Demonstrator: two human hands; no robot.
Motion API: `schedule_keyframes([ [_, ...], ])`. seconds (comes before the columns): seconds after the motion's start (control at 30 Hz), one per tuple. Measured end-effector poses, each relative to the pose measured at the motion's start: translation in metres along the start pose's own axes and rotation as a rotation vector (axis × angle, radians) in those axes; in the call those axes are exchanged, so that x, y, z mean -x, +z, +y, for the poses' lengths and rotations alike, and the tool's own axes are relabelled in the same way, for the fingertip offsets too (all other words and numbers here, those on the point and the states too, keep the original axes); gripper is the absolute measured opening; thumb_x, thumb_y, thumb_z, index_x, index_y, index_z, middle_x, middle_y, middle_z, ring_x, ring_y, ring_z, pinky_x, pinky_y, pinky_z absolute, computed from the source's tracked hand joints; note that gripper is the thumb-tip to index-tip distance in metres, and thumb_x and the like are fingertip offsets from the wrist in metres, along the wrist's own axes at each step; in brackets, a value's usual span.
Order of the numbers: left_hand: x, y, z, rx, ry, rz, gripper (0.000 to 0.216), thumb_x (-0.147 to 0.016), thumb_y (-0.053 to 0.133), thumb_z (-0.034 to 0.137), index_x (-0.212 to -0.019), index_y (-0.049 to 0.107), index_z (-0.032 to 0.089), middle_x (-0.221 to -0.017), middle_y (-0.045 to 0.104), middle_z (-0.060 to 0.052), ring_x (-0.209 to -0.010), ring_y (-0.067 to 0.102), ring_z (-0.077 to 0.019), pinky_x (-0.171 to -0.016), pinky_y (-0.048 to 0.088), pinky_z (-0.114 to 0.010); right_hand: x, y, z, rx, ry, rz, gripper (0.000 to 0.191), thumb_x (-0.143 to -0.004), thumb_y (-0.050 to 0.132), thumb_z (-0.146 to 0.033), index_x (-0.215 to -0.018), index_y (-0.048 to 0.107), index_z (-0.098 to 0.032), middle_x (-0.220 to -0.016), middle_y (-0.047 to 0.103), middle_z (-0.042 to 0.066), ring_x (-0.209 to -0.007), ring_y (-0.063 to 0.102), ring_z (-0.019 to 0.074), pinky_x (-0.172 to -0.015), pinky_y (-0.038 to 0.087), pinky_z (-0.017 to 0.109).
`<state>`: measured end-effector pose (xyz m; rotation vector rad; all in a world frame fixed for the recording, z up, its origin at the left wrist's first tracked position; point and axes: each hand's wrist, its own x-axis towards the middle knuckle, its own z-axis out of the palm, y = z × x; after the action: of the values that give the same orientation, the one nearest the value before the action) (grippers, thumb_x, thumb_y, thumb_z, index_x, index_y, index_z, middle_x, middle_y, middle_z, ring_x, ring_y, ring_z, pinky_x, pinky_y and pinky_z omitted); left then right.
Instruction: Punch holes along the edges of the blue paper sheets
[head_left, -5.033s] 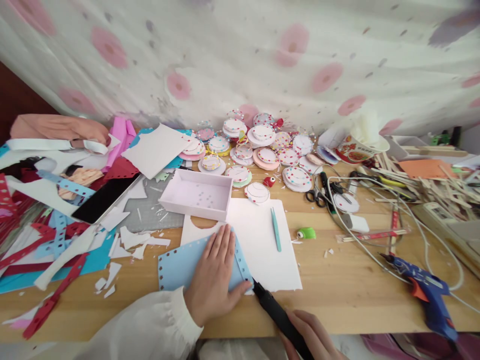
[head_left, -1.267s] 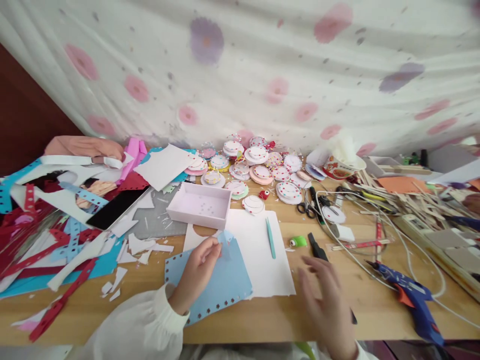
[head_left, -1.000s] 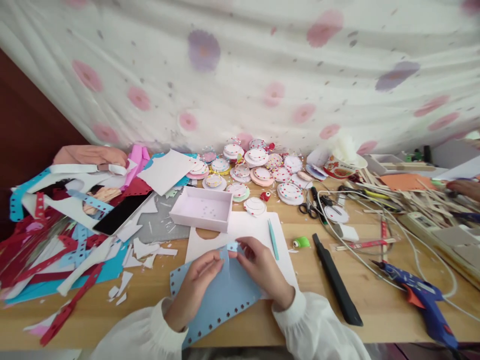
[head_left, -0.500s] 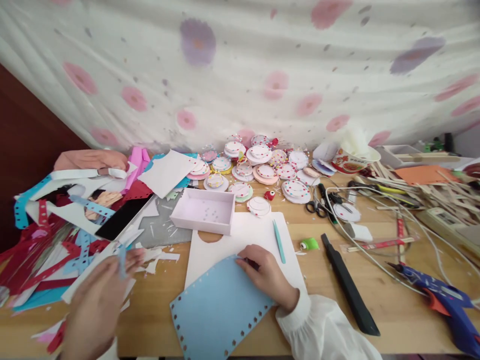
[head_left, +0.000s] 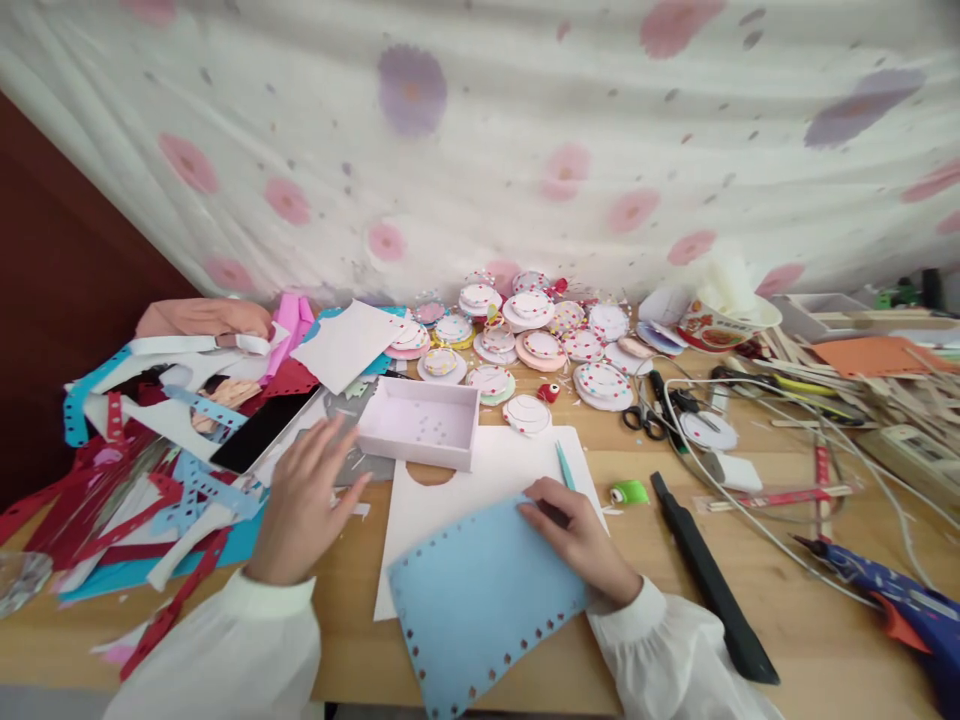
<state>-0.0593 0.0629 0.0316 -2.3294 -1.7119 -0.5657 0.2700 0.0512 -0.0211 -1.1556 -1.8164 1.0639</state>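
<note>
A light blue sheet (head_left: 487, 590) with small shaped holes punched along its edges lies at the front of the table, partly over a white board (head_left: 480, 480). My right hand (head_left: 581, 540) grips its upper right corner between thumb and fingers; the space beneath the palm is dark and I cannot see into it. Raised to the left of the sheet, my left hand (head_left: 304, 500) is empty, fingers apart. It is nearest a lilac box (head_left: 418, 455) with small bits inside. Turquoise tweezers (head_left: 565, 466) lie just beyond my right hand.
Paper scraps and punched strips (head_left: 172, 500) heap at the left beside a phone (head_left: 262, 430). Decorated round discs (head_left: 529, 310) stack at the back. On the right are a black bar-shaped object (head_left: 709, 570), scissors (head_left: 643, 422), a looping white cable and a blue glue gun (head_left: 885, 580).
My left hand has let go of a narrow blue strip over the scrap heap and moved right, opening. The right hand still holds the sheet's corner; the whole view has shifted slightly.
</note>
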Motion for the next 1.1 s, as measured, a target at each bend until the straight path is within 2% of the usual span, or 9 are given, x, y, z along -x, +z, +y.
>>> schedule_keyframes([
  [0.1,-0.028,0.013,0.014,0.019,0.143,-0.080,0.020,-0.088,0.050,0.024,-0.104,0.060,0.018,-0.107,0.067,-0.010,-0.110,0.057,-0.0289,-0.105,0.031,-0.051,0.000,-0.006,0.001,-0.066,-0.015,-0.024,0.018,-0.089,0.053,-0.033,-0.083,0.059,-0.017,-0.076,0.057,0.004,-0.071,0.052,0.0160,-0.064,0.042,0.027],
  [0.23,-0.038,0.002,0.032,0.046,0.236,-0.061,0.013,-0.090,0.046,0.018,-0.087,0.059,0.018,-0.082,0.068,-0.002,-0.079,0.062,-0.0185,-0.104,0.031,-0.046,-0.001,-0.007,0.000,-0.168,-0.054,-0.089,0.023,-0.089,0.055,-0.037,-0.078,0.062,-0.018,-0.075,0.060,0.004,-0.075,0.056,0.0173,-0.068,0.045,0.028],
  [0.33,-0.026,-0.014,0.053,0.075,0.262,-0.025,0.012,-0.091,0.048,0.016,-0.086,0.058,0.019,-0.080,0.067,0.000,-0.075,0.060,-0.0168,-0.102,0.031,-0.047,0.000,-0.007,-0.001,-0.232,-0.068,-0.107,0.023,-0.087,0.058,-0.037,-0.076,0.064,-0.018,-0.074,0.061,0.004,-0.074,0.057,0.0172,-0.066,0.046,0.028],
  [0.53,0.003,-0.015,0.083,0.300,0.214,-0.140,0.012,-0.089,0.050,0.015,-0.084,0.060,0.019,-0.078,0.065,0.000,-0.074,0.059,-0.0164,-0.098,0.033,-0.045,0.005,-0.009,-0.001,-0.294,-0.065,-0.072,0.019,-0.085,0.061,-0.033,-0.074,0.065,-0.018,-0.070,0.060,0.003,-0.065,0.056,0.0145,-0.058,0.044,0.026],
  [0.63,0.005,-0.018,0.091,0.388,0.185,-0.214,0.008,-0.087,0.055,0.022,-0.092,0.062,0.020,-0.090,0.066,-0.003,-0.086,0.058,-0.0198,-0.098,0.030,-0.047,0.008,-0.007,-0.008,-0.275,-0.081,-0.030,0.017,-0.085,0.061,-0.030,-0.076,0.066,-0.017,-0.070,0.062,0.004,-0.066,0.057,0.0154,-0.060,0.045,0.027],
  [0.77,0.002,-0.027,0.109,0.565,0.213,-0.269,0.028,-0.079,0.067,0.035,-0.102,0.060,0.020,-0.101,0.064,-0.006,-0.096,0.056,-0.0241,-0.093,0.036,-0.044,0.016,0.001,-0.031,-0.228,-0.141,-0.005,0.011,-0.086,0.060,-0.024,-0.084,0.069,-0.019,-0.077,0.067,0.005,-0.071,0.060,0.0162,-0.063,0.046,0.027],
  [0.87,0.005,-0.027,0.122,0.677,0.256,-0.295,0.003,-0.085,0.059,0.021,-0.083,0.060,0.019,-0.083,0.066,-0.002,-0.080,0.057,-0.0185,-0.085,0.040,-0.039,0.025,-0.001,-0.047,-0.078,-0.254,-0.037,0.014,-0.088,0.056,-0.020,-0.096,0.067,-0.021,-0.080,0.068,0.005,-0.073,0.061,0.0167,-0.066,0.048,0.028],
  [0.9,0.007,-0.025,0.124,0.709,0.263,-0.293,0.006,-0.086,0.056,0.017,-0.081,0.060,0.018,-0.081,0.066,-0.002,-0.078,0.057,-0.0176,-0.082,0.041,-0.037,0.030,-0.005,-0.048,0.010,-0.264,-0.025,0.017,-0.089,0.055,-0.020,-0.103,0.065,-0.021,-0.083,0.068,0.005,-0.076,0.062,0.0180,-0.069,0.048,0.029],
  [1.1,0.025,-0.014,0.116,0.850,0.208,-0.212,0.009,-0.082,0.055,0.010,-0.084,0.059,0.017,-0.103,0.065,-0.009,-0.101,0.055,-0.0231,-0.089,0.042,-0.039,0.072,-0.054,-0.004,0.753,-0.138,0.312,0.026,-0.088,0.048,-0.022,-0.112,0.058,-0.021,-0.104,0.066,0.011,-0.096,0.057,0.0288,-0.082,0.042,0.045],
])
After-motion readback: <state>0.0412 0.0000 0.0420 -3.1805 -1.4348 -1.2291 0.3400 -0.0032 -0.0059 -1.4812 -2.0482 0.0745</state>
